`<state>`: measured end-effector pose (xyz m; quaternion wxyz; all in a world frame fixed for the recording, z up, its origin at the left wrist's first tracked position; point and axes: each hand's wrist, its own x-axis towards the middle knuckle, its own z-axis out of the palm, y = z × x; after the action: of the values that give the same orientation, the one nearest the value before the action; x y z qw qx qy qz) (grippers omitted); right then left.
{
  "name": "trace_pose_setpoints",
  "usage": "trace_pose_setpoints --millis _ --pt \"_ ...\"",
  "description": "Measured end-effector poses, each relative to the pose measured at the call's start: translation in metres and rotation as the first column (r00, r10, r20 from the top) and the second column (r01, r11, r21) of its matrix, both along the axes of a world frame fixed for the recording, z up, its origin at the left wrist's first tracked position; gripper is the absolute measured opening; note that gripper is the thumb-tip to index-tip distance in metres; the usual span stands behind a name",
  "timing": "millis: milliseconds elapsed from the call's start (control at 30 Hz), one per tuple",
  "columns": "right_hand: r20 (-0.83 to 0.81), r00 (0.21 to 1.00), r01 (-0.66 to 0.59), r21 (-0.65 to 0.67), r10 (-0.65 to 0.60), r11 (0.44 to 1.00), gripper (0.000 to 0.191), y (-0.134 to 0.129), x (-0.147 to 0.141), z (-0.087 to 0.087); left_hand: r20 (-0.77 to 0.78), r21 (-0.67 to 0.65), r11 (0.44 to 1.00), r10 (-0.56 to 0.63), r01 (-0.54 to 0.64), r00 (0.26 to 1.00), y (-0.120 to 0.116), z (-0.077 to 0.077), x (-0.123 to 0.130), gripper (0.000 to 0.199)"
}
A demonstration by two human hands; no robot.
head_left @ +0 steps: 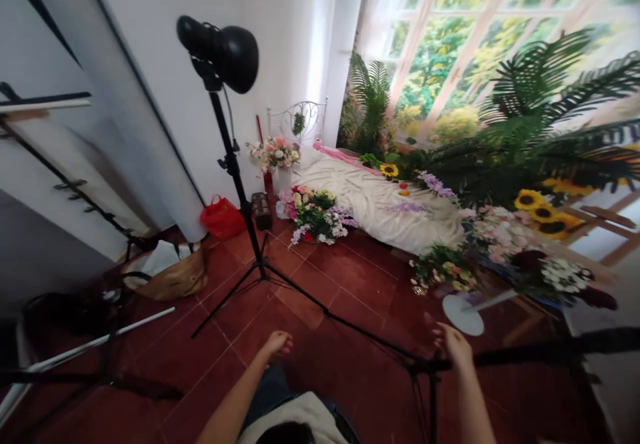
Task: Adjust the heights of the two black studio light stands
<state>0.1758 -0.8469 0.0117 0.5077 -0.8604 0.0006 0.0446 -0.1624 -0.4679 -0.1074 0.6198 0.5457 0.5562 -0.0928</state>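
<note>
Lamp stand [235, 172] before and left of bed [350, 187], basket [173, 276] farther left, palms [527, 127] behind bed

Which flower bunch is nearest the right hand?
The leafy bunch with peach and yellow flowers, by the near right corner of the bed; every other bunch is farther from the right hand.

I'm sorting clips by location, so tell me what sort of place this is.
Probably a photo studio: a black lamp tops a tripod stand, flowers dress a cloth-draped bed, and the window scene behind looks like a printed backdrop.
</note>
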Motion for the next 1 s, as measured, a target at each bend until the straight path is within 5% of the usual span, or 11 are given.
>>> trace_pose_setpoints --millis 100,200,367,500,667,767,1000 --pt "-0.191 0.940 -0.238 0.222 0.282 0.945 0.040 0.139 -0.047 -0.009 0.090 0.057 0.998 0.024 -0.029 0.996 0.075 0.028 -0.001 0.015" --pt "-0.224 0.828 -0.444 0.296 0.514 0.846 0.041 0.264 -0.089 -0.013 0.178 0.158 0.982 0.078 -0.107 0.981 0.159 0.059 0.002 0.014" --pt "-0.178 0.601 -0.728 0.282 0.780 0.625 0.030 0.420 -0.143 -0.005 0.354 0.262 0.933 0.143 -0.245 0.924 0.273 0.097 0.001 0.015" --pt "-0.159 0.444 -0.857 0.213 0.882 0.469 0.023 0.510 -0.157 0.008 0.537 0.335 0.888 0.096 -0.316 0.838 0.325 0.125 -0.003 0.015" --pt "-0.032 0.384 -0.922 0.036 0.923 0.385 0.024 0.601 -0.145 0.020 0.601 0.448 0.832 -0.011 -0.326 0.799 0.364 0.152 0.004 0.011" --pt "0.075 0.334 -0.930 -0.138 0.939 0.342 0.026 0.650 -0.129 0.027 0.592 0.519 0.783 -0.039 -0.343 0.805 0.382 0.160 0.019 0.010" --pt "0.164 0.182 -0.840 -0.487 0.970 0.240 0.059 0.753 -0.098 0.053 0.668 0.585 0.667 -0.075 -0.461 0.740 0.424 0.164 0.080 0.042"
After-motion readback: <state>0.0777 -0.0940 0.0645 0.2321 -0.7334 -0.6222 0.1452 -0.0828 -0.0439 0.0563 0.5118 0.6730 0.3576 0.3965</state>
